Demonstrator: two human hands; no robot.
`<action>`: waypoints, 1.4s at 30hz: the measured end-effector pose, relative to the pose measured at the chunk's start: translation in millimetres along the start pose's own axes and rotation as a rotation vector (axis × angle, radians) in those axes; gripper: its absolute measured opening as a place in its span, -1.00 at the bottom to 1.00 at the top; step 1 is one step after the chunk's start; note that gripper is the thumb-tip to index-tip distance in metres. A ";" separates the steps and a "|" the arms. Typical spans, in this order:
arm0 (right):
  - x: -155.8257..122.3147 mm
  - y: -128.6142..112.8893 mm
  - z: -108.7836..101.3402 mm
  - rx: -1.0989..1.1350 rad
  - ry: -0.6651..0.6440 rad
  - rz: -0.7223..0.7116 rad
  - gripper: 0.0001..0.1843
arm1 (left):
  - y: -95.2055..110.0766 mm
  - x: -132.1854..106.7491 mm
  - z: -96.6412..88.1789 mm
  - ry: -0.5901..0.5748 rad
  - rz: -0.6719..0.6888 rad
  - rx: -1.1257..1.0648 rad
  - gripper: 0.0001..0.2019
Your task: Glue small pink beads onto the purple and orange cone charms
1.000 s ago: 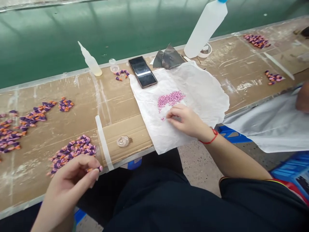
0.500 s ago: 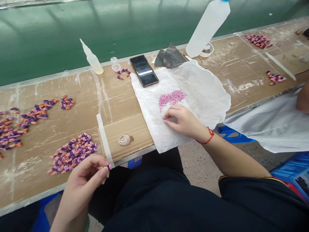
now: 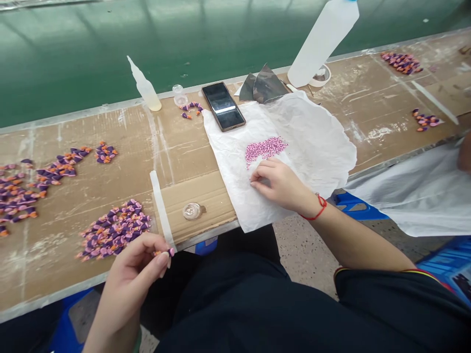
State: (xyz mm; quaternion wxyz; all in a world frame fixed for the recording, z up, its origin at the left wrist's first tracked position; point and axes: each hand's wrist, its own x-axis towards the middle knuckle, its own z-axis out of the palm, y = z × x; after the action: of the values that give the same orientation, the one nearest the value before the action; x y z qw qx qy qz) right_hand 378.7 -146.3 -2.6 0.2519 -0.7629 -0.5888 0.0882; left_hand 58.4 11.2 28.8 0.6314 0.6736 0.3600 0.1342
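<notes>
Between the thumb and fingertips of my left hand (image 3: 142, 269) is a small purple, pink and orange piece (image 3: 170, 252), held just off the table's front edge. My right hand (image 3: 275, 184) rests over a white sheet (image 3: 243, 206), thumb and fingertips nearly together in a pinch; whatever lies in it is too small to make out. Just beyond those fingers spreads a patch of tiny pink bits (image 3: 265, 147). A pile of the same three-coloured pieces (image 3: 116, 230) lies beside my left hand. A small clear round dish (image 3: 192, 211) sits on the cardboard between my hands.
Along the back stand a nozzle bottle (image 3: 147, 93), a clear cup (image 3: 179, 95), a phone (image 3: 223, 107), dark curved sheets (image 3: 268, 86), a big white bottle (image 3: 320, 46) and a tape roll (image 3: 321, 77). More pieces (image 3: 55, 171) lie left. A person's white-clothed lap (image 3: 412, 191) is at right.
The whole view has shifted slightly, with things appearing a little further right. Both hands keep nearly the same pose, the left still pinching its piece and the right staying over the sheet.
</notes>
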 end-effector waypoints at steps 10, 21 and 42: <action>-1.4 2.3 -2.0 -0.033 -0.023 -0.085 -0.86 | -5.6 -6.0 7.0 -0.032 0.014 -0.071 -0.85; 4.8 -3.8 4.7 -0.329 -0.118 -0.183 -0.80 | 3.3 -8.9 28.9 -0.066 0.060 0.001 -0.86; -15.5 -87.7 -20.9 0.043 0.060 -0.375 -0.84 | 43.7 32.3 105.3 -0.180 0.284 0.009 -0.82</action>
State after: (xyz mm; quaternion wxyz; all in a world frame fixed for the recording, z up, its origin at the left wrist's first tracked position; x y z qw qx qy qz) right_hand 308.3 -151.1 55.6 0.2978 -0.6366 -0.7108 0.0297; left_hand 161.8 -44.6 43.8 0.6328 0.7297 0.2040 0.1597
